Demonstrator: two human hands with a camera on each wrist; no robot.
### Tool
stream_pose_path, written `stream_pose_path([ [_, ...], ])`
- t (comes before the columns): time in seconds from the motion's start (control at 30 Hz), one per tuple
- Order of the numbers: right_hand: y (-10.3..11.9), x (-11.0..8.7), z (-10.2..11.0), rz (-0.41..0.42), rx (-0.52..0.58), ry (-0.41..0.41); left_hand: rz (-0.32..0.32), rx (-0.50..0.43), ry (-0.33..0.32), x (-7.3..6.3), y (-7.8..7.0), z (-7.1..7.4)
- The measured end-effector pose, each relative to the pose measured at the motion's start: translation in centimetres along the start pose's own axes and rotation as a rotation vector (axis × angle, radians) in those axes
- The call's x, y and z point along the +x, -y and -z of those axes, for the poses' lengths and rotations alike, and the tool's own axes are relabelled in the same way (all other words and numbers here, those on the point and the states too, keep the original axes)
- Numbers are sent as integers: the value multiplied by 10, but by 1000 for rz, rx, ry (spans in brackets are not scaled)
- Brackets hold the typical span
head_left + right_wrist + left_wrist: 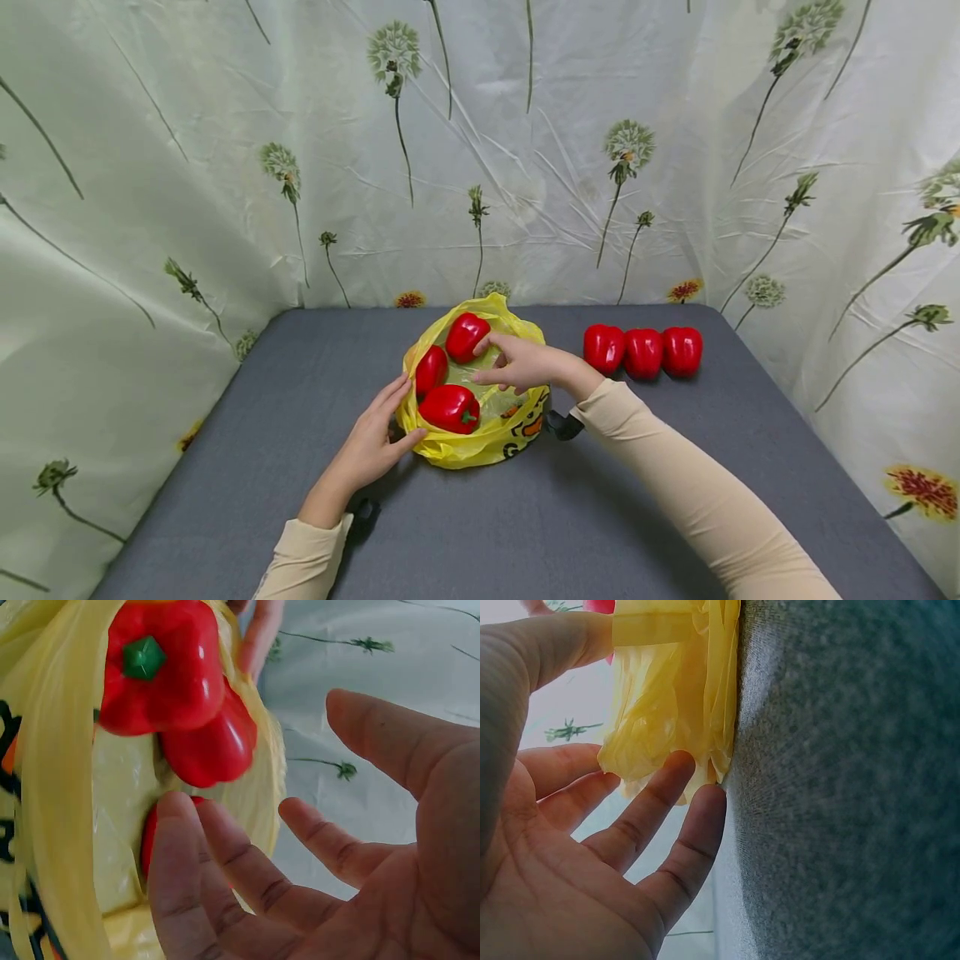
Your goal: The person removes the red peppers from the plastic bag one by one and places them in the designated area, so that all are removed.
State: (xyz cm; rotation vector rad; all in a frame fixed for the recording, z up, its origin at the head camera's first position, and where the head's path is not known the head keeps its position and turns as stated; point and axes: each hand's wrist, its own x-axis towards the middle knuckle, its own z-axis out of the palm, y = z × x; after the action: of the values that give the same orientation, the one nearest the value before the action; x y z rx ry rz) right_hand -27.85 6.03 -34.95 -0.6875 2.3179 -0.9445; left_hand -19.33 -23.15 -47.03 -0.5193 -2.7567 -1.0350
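A yellow plastic bag (468, 452) stands with its mouth spread wide and its rim rolled down. Three red bell peppers lie inside: a far one (466, 335), a left one (431, 372) and a near one (447, 407) with a green stem. My left hand (370, 444) rests against the bag's left side, thumb and fingers spread; in the left wrist view the fingertips touch the yellow plastic (664, 697). Over the bag's mouth reaches my right hand (522, 362), fingers loosely extended near the far pepper and gripping nothing. Its palm (375, 900) faces the right wrist camera.
To the right of the bag, three more red peppers (643, 353) stand side by side in a row. All of it sits on a dark grey tabletop (480, 533). A pale curtain with a dandelion print (525, 167) hangs behind and along the sides.
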Motion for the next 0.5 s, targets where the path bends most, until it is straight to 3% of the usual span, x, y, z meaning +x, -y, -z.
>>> stream_pose_path([
  [0.5, 18, 27, -20, -107, -145, 100, -3, 3, 5, 0, 2, 0],
])
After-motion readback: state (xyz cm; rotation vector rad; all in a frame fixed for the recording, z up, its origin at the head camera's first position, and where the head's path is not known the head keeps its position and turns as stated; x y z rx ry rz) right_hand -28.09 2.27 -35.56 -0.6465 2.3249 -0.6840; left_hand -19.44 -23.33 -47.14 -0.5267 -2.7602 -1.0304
